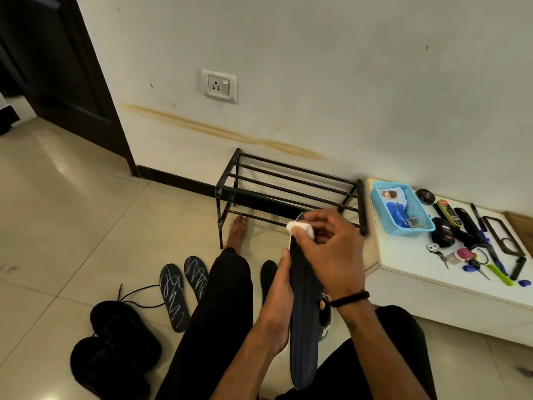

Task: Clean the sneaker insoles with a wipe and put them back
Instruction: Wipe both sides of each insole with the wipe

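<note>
I hold a long dark insole [304, 327] upright in front of me. My left hand [278, 295] grips its left edge near the middle. At the insole's top end, my right hand [334, 255] pinches a small white wipe [300, 228] against it. Two black insoles with white scribble marks [176, 295] [197, 274] lie on the floor to the left of my leg. Another dark insole [268, 274] lies on the floor between my legs. A pair of black sneakers [115, 339] sits at the lower left. Part of a grey-white sneaker [326, 316] shows behind the held insole.
A black metal shoe rack [288, 189] stands against the wall ahead. To the right, a low white cabinet [432, 284] carries a blue basket [402, 207], shoe polish tins, brushes, keys and pens. My bare foot [238, 233] rests near the rack. A dark door [57, 67] is at the upper left.
</note>
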